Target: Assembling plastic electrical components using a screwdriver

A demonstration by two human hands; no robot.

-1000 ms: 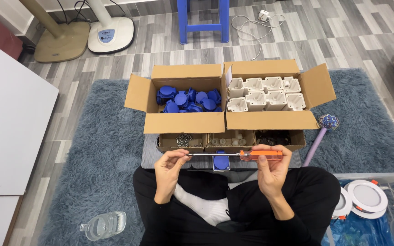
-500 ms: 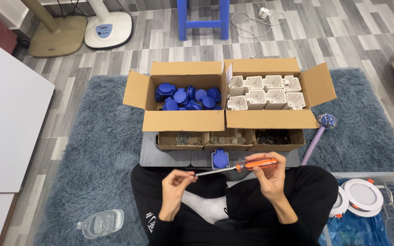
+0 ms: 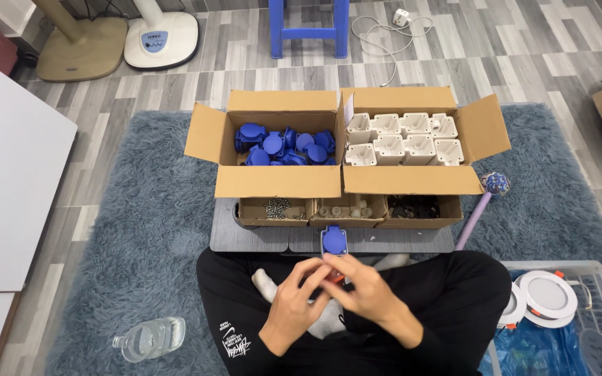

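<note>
Left hand: over the lap, fingers curled against the right hand, closed on the orange-handled screwdriver.
Right hand: pressed to the left, also wrapped on the screwdriver; only a sliver of orange shows between the fingers.
Blue socket cover: on the grey board, just beyond the fingertips, not touched.
Left box: blue covers.
Right box: white housings.
Change: a second ago the hands were apart, holding the screwdriver level; now joined, tool mostly hidden.
</note>
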